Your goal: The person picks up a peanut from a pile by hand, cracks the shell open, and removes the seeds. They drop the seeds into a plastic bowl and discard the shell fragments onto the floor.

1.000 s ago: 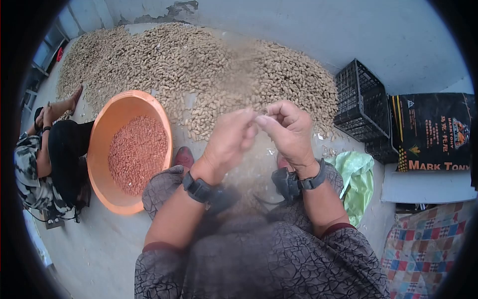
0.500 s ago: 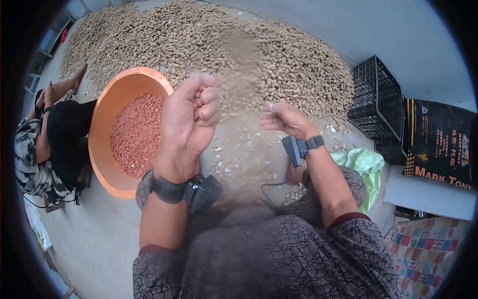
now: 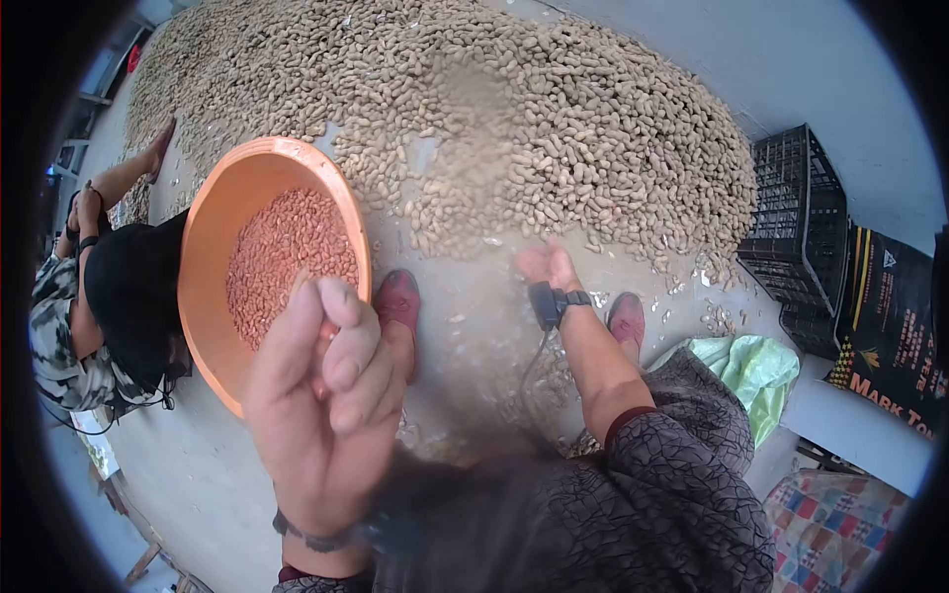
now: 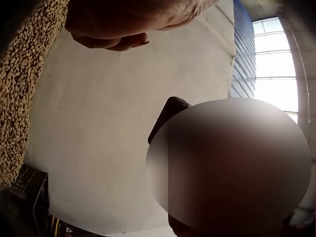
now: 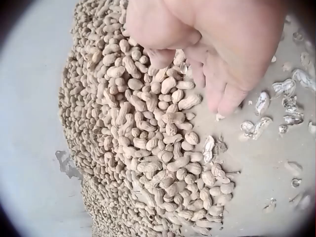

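In the head view my left hand [image 3: 321, 415] is raised in front of the orange basin's near edge, its fingers curled round several red peanut kernels [image 3: 321, 361]. The orange basin [image 3: 210, 267] holds many shelled kernels. My right hand [image 3: 549, 265] reaches down at the near edge of the pile of unshelled peanuts [image 3: 593, 128]. The right wrist view shows that hand [image 5: 222, 44] with extended fingers over the edge of the peanuts [image 5: 148, 128], holding nothing that I can see. In the left wrist view, part of my left hand [image 4: 133, 19] shows at the top.
Black crates [image 3: 796, 227] and a black printed sack [image 3: 890, 326] stand at the right, with a green bag [image 3: 746, 376] nearer. Another person [image 3: 119, 287] sits at the left beside the basin. Empty shells [image 5: 261, 103] lie scattered on the floor.
My left hand has come nearer the camera with kernels in its curled fingers. The right hand has parted from it and moved down to the pile's edge. The head view has shifted.
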